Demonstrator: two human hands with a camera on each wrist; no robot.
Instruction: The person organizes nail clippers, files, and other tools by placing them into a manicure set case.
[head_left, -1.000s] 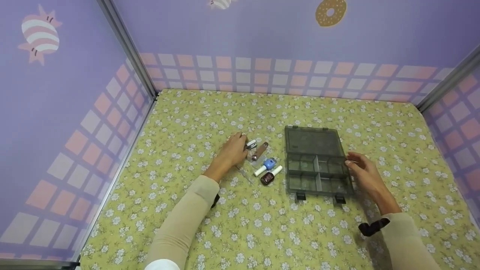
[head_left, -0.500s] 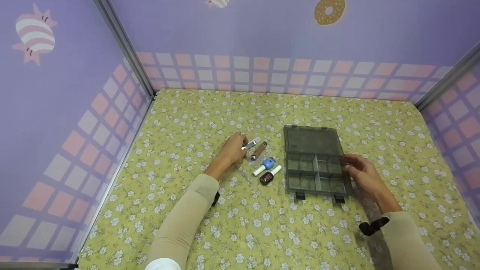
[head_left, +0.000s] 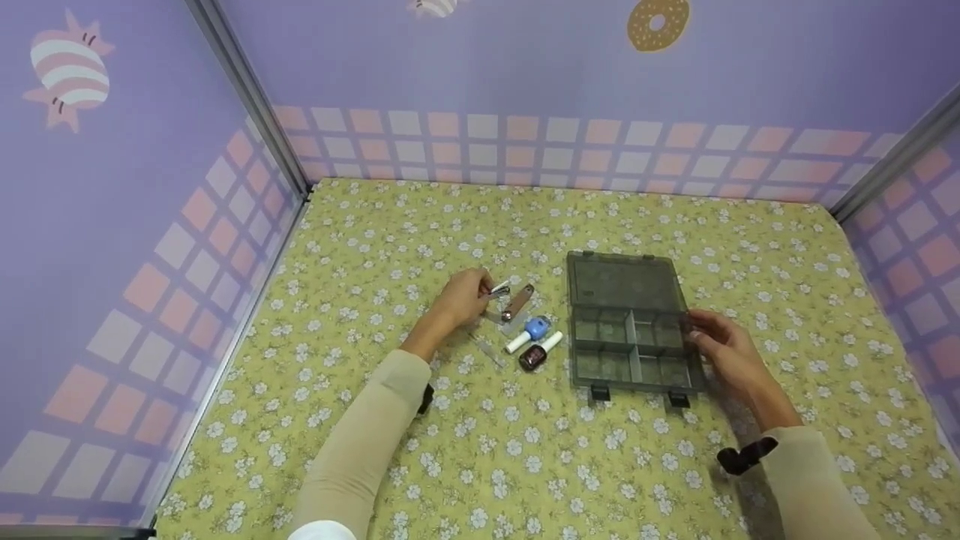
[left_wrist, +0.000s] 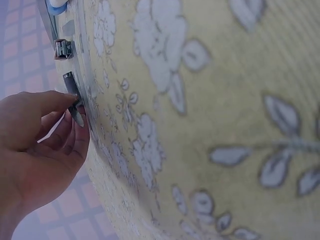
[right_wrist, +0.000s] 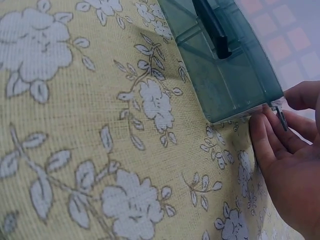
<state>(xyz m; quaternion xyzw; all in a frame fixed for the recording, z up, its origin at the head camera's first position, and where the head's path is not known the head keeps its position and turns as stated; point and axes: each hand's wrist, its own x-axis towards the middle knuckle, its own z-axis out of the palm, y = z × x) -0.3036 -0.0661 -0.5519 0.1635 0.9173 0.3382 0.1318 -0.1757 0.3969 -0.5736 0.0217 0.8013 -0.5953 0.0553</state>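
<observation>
L hand [head_left: 460, 298], thumb to fingertips, pinches nail clippers [left_wrist: 71, 86] left of box [head_left: 626, 283]; R hand [head_left: 727, 354], fingers curled, grips box's R edge. Clippers prob. light, stiff, slick metal: hold mid-body. Box prob. light, stiff, brittle plastic: hold by rim.

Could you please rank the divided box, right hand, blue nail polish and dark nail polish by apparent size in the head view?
1. Divided box
2. Right hand
3. Blue nail polish and dark nail polish: too alike to rank
</observation>
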